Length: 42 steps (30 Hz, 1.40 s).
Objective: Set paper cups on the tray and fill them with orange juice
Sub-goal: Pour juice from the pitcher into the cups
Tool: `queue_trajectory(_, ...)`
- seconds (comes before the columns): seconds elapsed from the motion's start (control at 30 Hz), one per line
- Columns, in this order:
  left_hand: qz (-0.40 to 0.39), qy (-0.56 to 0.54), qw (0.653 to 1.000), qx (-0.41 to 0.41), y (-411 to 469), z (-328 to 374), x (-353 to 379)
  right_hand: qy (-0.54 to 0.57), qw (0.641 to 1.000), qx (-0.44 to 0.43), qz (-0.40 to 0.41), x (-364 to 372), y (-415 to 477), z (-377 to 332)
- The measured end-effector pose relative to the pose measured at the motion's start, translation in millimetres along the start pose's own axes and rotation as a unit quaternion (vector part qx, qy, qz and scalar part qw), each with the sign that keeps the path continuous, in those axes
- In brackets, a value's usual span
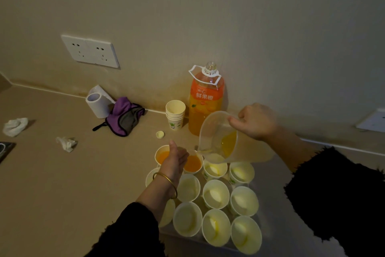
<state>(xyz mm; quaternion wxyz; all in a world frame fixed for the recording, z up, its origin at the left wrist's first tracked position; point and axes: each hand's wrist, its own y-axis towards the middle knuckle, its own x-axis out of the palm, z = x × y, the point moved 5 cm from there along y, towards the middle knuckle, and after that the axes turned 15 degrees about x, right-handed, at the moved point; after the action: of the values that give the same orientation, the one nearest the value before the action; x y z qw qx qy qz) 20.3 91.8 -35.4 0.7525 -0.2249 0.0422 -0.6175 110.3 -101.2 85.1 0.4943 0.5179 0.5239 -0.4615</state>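
Several paper cups (215, 194) stand in rows on a clear tray (269, 204). The two far-left cups (192, 164) hold orange juice; the others look empty or hold a trace. My right hand (255, 121) grips the handle of a clear plastic pitcher (216, 131), tilted with its spout low over the third cup of the far row (214, 169), and juice lies in its lower side. My left hand (176, 157) rests between the two filled cups, thumb up and fingers relaxed. How far it touches them is unclear.
An uncapped orange juice bottle (206, 100) stands by the wall, beside a stack of spare cups (175, 115). Its cap (160, 134) lies on the counter. Further left are a paper roll (98, 104), a purple cloth (125, 117) and crumpled tissues (66, 143).
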Motion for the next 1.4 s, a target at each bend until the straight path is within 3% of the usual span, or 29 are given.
queue_trajectory(0.63,0.03,-0.01,0.999,-0.008,-14,-12,21,-0.045,0.999,0.018,-0.011,-1,-27,47)
queue_trajectory(1.4,0.034,0.008,0.999,-0.008,-16,-10,17,-0.09,0.996,-0.006,-0.019,10,-24,36)
